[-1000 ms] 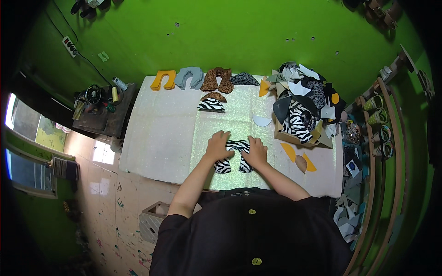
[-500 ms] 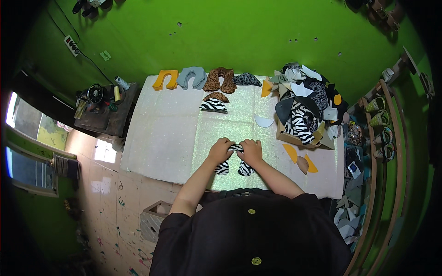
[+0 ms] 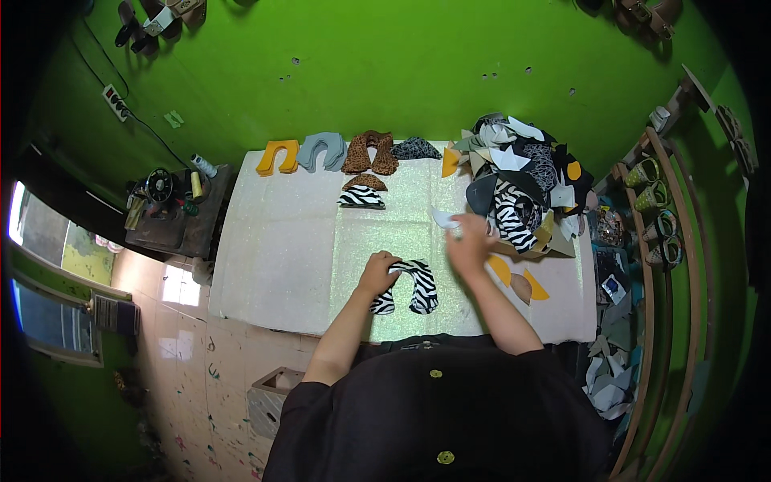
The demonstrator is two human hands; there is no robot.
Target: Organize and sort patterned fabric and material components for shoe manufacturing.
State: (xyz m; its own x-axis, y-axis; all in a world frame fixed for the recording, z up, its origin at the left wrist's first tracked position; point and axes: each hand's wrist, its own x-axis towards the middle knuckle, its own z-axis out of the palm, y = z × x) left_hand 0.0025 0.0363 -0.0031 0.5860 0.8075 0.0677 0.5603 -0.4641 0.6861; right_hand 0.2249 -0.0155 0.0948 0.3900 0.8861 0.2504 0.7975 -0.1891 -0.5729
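A zebra-print U-shaped piece lies on the near part of the table, its opening toward me. My left hand is closed on the upper left part of its curve and covers some of it. My right hand has reached over a white half-round piece, just left of the scrap box. Motion smears the right fingers, so I cannot make out whether they grip it. Ahead of the left hand lie a zebra-print half-round piece and a leopard-print one.
Yellow, grey and leopard-print U-shaped stacks line the far edge beside dark patterned pieces. A cardboard box heaped with scraps stands at the right. Yellow cut pieces lie before it. A sewing machine is at left.
My right hand has let go of the zebra-print U-shaped piece and moved forward and right to the white half-round piece. My left hand stays on the zebra-print piece. The view has shifted slightly.
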